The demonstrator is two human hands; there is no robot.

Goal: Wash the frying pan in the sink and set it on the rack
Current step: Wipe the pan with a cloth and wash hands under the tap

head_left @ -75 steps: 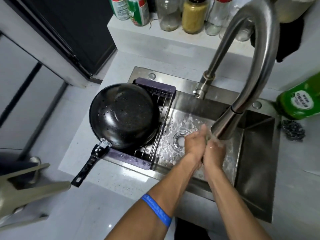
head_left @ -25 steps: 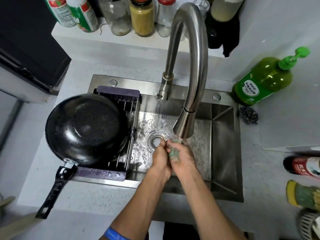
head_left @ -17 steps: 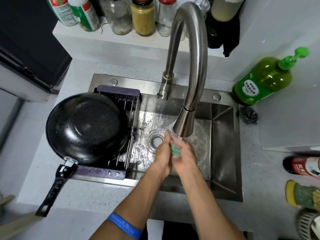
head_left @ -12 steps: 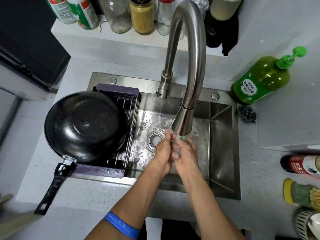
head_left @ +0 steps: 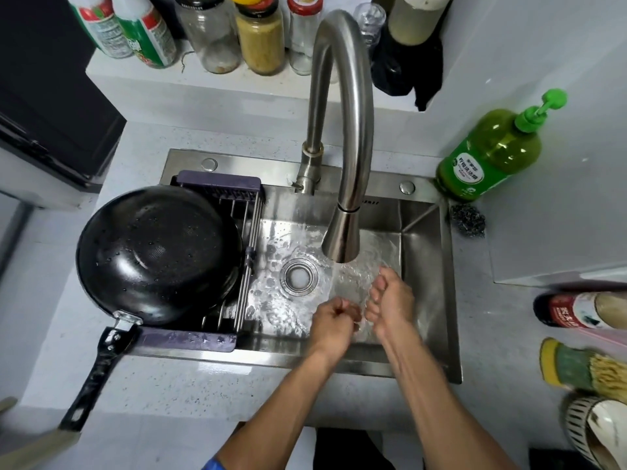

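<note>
Pan: round black metal frying pan (head_left: 157, 254) sits upside down on purple-ended wire rack (head_left: 220, 266), at 9 o'clock from drain. Wet drops on bottom, so slippery. Looks heavy and hard, not bendy. Best place to grab: long black handle (head_left: 93, 374), sticking out toward 7 o'clock. Left hand (head_left: 334, 322) curled in fist, holding nothing seen. Right hand (head_left: 390, 301) loosely curled, empty, under tap water in steel sink (head_left: 424, 239).

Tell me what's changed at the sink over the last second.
The left hand and right hand, pressed together rubbing something green under the tap, have come apart; the green thing is no longer visible. Water still runs. The pan stays upside down on the rack.
</note>
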